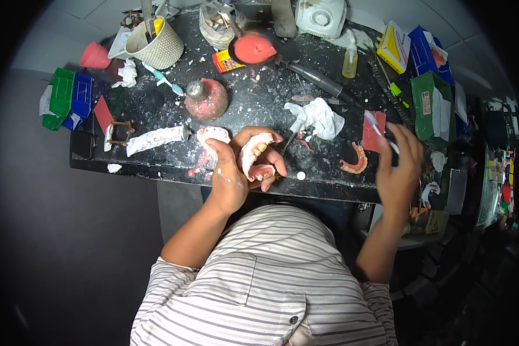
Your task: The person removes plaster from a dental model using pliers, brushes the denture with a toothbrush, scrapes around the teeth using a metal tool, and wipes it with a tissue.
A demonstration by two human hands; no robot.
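Note:
My left hand (230,179) is wrapped round a dental plaster cast (254,154) over the bench's front edge. The cast is a curved white arch with pink on it and a yellowish tooth. Beside that hand, a second white plaster cast (213,137) lies on the bench. My right hand (399,167), somewhat blurred, is over the bench's right side. Its fingers hold a slim white tool (372,121) whose kind is too blurred to tell. Near it are a denture (354,158) with a row of teeth and a pink wax sheet (373,131).
On the spattered black bench (259,98) stand a round burner (206,99), a pan of pink wax (254,48) and a woven basket (155,45). A white tube (157,140), a toothbrush (163,79) and crumpled tissue (317,117) lie there. Green box (432,106) at right.

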